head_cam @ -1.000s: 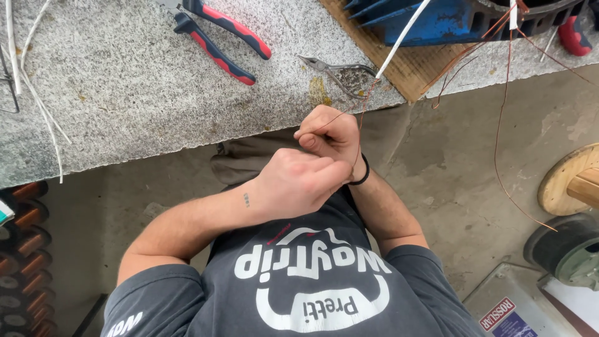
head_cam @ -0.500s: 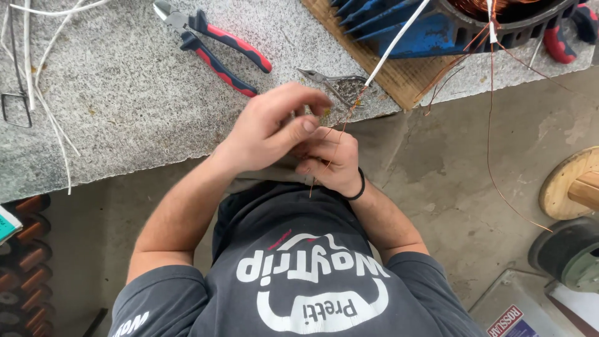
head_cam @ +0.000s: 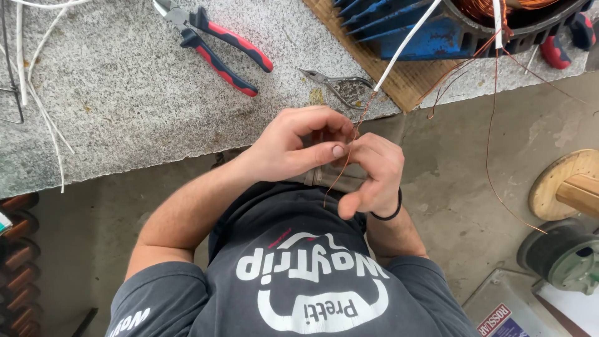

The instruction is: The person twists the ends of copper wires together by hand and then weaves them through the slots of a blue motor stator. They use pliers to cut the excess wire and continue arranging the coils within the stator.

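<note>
Two hands are seen pinched on a thin copper wire [head_cam: 342,168] just off the bench [head_cam: 125,106] edge: the left hand [head_cam: 293,146] is closed on it from above, the right hand [head_cam: 371,171] clamped beside it. The wire's loose end hangs below the grip; its other end runs up to a blue motor [head_cam: 424,31] whose copper windings lie exposed. Red-handled pliers [head_cam: 218,47] and small cutters [head_cam: 340,84] are left on the speckled stone top. A concrete floor [head_cam: 462,187] is seen below.

Copper wire [head_cam: 342,168] inside both grips
</note>
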